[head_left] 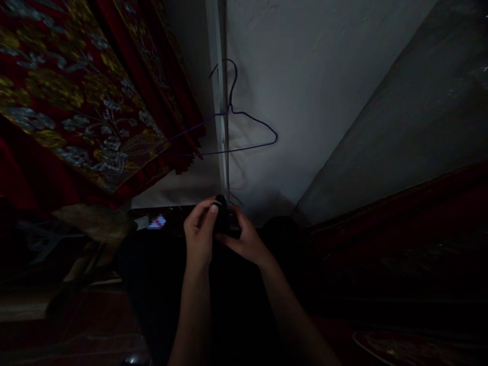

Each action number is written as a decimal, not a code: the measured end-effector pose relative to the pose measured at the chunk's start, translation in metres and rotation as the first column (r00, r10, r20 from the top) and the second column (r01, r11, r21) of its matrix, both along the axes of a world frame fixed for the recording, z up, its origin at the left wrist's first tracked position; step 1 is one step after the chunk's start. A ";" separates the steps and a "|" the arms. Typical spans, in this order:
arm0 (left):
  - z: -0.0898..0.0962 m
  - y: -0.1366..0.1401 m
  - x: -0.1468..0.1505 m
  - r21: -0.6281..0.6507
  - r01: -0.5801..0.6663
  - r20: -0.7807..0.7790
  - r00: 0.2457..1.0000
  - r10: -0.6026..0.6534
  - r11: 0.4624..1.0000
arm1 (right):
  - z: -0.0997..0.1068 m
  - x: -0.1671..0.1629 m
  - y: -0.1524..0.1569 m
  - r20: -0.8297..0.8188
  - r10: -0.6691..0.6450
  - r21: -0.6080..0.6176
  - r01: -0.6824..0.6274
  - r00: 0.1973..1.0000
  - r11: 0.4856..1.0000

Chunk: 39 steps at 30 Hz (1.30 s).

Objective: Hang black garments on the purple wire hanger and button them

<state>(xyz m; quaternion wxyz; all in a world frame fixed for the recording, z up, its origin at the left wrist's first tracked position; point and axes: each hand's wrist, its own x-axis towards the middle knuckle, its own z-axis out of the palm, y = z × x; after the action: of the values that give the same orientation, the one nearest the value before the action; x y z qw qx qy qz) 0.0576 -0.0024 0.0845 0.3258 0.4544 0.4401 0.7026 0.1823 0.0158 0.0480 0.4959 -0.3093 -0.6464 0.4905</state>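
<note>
Both hands are together in front of my dark-clothed lap, in very dim light. My left hand (pixel 199 223) pinches a small black object (pixel 221 202), with the thumb laid over its near side. My right hand (pixel 247 236) curls around the right side of the same dark object, thumb below and fingers above. A rounded black end shows above the left fingertips. The rest of it merges with the dark background, and its kind cannot be made out.
A purple wire hanger (pixel 253 147) hangs by a thin pale vertical strip (pixel 221 101) against the grey wall (pixel 290 66). Red cloth (pixel 76 91) with gold and silver embroidery drapes at upper left. Wooden pieces (pixel 91 221) lie below it, near a reddish tiled floor (pixel 91 310).
</note>
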 end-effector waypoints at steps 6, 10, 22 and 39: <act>0.011 0.007 -0.008 0.140 0.034 -0.372 0.928 0.021 0.990 | 0.027 0.001 0.013 -0.023 0.044 -0.049 -0.045 0.999 0.998; 0.007 0.019 -0.034 -0.142 0.325 -0.475 0.806 -0.352 0.935 | 0.062 0.016 0.052 -0.034 -0.002 0.088 0.005 0.999 0.996; 0.022 0.036 -0.116 -0.410 0.089 -0.821 0.399 -0.409 0.908 | 0.063 0.018 0.171 0.225 -0.327 0.029 0.329 0.918 0.944; 0.114 0.066 -0.108 0.080 0.189 -0.930 0.368 0.005 0.979 | 0.078 0.073 0.120 0.295 -0.399 0.332 0.298 0.868 0.895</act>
<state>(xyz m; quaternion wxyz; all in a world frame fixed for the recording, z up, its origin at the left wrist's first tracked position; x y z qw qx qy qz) -0.0503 0.0634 0.1987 0.0217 0.8195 0.4579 0.3439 0.2558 0.1358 0.1255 0.4897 -0.4334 -0.7198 0.2329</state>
